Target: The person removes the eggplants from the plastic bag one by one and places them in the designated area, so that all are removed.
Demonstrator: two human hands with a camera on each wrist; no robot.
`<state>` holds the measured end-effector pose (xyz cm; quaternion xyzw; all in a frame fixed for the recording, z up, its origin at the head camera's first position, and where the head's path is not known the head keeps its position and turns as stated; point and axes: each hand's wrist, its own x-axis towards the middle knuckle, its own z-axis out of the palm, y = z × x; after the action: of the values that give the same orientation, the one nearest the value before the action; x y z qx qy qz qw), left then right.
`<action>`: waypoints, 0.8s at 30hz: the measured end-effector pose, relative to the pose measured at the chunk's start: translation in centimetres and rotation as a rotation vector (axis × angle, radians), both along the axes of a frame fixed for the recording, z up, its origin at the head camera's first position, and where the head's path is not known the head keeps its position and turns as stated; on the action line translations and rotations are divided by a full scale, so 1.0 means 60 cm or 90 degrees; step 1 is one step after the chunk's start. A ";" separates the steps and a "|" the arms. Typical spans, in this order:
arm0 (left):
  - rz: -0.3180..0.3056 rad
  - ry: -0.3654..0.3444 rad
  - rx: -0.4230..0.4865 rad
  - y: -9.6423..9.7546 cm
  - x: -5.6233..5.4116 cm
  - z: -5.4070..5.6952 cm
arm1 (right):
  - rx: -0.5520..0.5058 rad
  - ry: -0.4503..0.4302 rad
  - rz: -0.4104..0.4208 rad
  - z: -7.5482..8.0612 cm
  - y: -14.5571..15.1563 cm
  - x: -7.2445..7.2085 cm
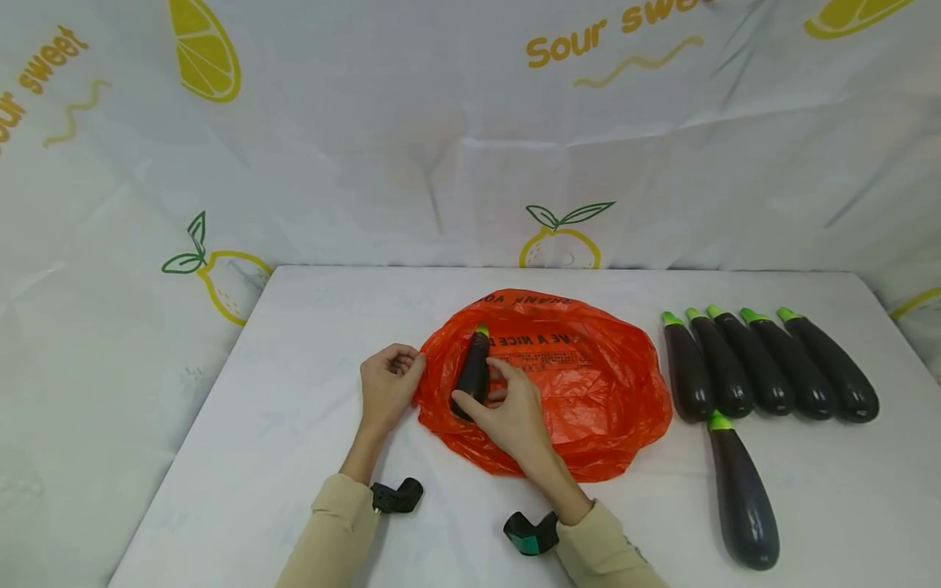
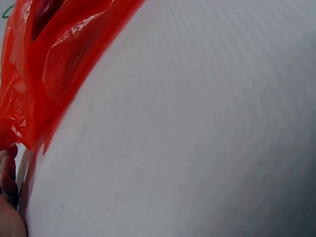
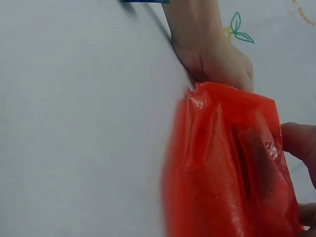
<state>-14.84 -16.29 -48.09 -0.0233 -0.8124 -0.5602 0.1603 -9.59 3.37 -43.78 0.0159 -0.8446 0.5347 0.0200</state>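
Observation:
A red plastic bag (image 1: 588, 392) with printed lettering lies spread wide, its mouth facing up. Inside its left part is a dark purple eggplant (image 1: 474, 367) with a bright green stem end. My right hand (image 1: 515, 412) holds this eggplant, thumb near its lower end and fingers along its right side. At the left rim of the bag, my left hand (image 1: 390, 384) pinches the plastic with curled fingers. The right wrist view shows the eggplant as a dark shape through the red bag (image 3: 217, 163), with the left hand (image 3: 217, 59) behind.
Several eggplants (image 1: 768, 367) stand in a slanted row to the right of the bag, green ends away from me. One more eggplant (image 1: 744, 494) lies nearer, below the row. A white cloth with lemon prints (image 1: 470, 163) hangs behind the white table (image 1: 243, 457).

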 end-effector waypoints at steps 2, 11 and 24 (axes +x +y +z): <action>0.000 -0.003 0.003 0.001 0.000 0.001 | -0.017 -0.008 0.001 -0.001 0.001 -0.001; -0.001 -0.002 0.006 0.000 -0.001 0.001 | -0.046 -0.070 -0.012 0.006 0.016 0.000; 0.002 -0.012 0.000 0.000 0.000 0.003 | 0.006 -0.098 0.007 0.033 0.070 0.012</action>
<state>-14.83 -16.28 -47.89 -0.0170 -0.8140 -0.5600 0.1535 -8.84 7.59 -41.77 -0.0211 -0.8461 0.5304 -0.0481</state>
